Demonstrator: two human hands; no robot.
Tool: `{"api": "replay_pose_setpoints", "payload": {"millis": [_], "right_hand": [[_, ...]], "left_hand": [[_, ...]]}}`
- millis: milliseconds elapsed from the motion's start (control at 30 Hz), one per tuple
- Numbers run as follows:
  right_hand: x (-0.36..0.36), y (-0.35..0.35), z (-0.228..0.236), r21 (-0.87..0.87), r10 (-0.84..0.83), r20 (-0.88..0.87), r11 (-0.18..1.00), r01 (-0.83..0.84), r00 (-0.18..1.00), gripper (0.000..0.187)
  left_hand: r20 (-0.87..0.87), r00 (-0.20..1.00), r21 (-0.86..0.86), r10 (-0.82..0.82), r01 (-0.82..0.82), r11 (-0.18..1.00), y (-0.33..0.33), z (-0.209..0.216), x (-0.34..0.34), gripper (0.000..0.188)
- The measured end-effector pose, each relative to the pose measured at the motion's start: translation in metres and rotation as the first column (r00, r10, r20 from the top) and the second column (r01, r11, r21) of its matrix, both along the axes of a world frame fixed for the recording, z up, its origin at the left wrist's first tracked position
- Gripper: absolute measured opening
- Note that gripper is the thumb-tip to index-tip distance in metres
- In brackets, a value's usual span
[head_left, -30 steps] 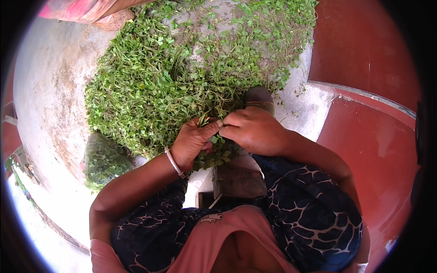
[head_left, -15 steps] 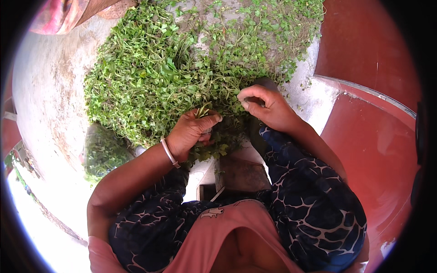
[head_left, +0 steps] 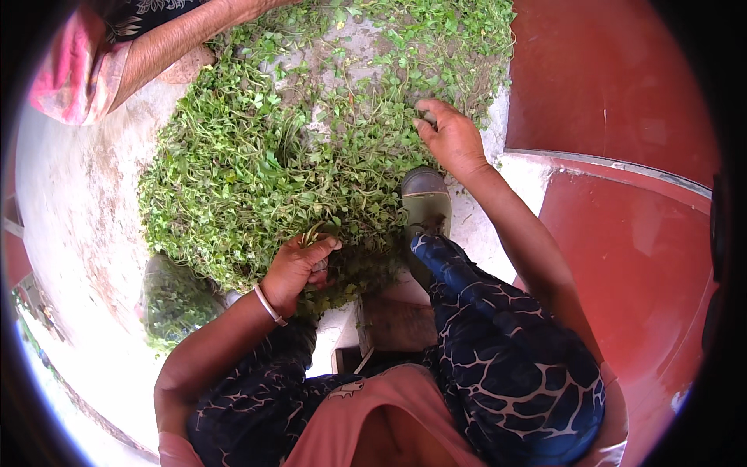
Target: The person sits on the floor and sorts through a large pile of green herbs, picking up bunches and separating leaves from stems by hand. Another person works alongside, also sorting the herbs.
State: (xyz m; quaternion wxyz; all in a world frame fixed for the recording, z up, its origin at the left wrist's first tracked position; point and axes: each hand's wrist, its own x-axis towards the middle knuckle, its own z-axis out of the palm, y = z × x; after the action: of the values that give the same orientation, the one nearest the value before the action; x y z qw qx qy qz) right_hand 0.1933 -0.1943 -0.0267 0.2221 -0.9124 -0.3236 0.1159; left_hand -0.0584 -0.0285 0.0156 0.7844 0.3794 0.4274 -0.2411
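Note:
My left hand (head_left: 292, 268), with a pale bangle (head_left: 270, 305) at the wrist, is closed round a small bunch of leafy green stems (head_left: 315, 232). Its cut-looking ends poke up past my thumb, and leaves hang below in shadow. Farther off to the right, my right hand (head_left: 455, 140) reaches over the edge of a wide heap of leafy greens (head_left: 233, 171). Its thumb and forefinger are apart, the other fingers are partly hidden, and I see nothing held between them. The heap spreads across the ground before me, thick at the left and thinner toward the far side.
A dark rubber boot (head_left: 426, 191) on my foot stands at the heap's right edge. A clear bag (head_left: 175, 300) with greens lies left of my knee. Another person's forearm (head_left: 179, 47) extends over the far left. Red panels (head_left: 615, 226) line the right, and a wooden piece (head_left: 397, 323) sits between my legs.
My right hand has moved away from my left, outward over the far right of the heap. My left hand keeps the bunch, slightly lower in view. The other person's forearm now shows more.

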Motion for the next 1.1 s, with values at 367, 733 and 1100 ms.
{"api": "replay_pose_setpoints", "payload": {"millis": [367,733,1100], "right_hand": [[0.04,-0.019,-0.012,0.021,0.034,-0.317,0.999,-0.028,0.948,0.024],[0.022,-0.049,0.046,0.115,0.078,-0.502,0.993,-0.022,0.861,0.015],[-0.047,-0.015,0.058,-0.014,0.554,0.005,0.832,-0.554,0.833,0.013]], "left_hand": [[-0.023,0.998,-0.002,0.05,-0.05,0.999,0.008,-0.007,-0.006,0.013],[-0.016,1.0,0.0,0.024,-0.024,1.0,0.017,-0.011,0.001,0.026],[0.023,0.999,-0.042,0.032,-0.031,0.999,0.01,0.003,0.026,0.023]]}}
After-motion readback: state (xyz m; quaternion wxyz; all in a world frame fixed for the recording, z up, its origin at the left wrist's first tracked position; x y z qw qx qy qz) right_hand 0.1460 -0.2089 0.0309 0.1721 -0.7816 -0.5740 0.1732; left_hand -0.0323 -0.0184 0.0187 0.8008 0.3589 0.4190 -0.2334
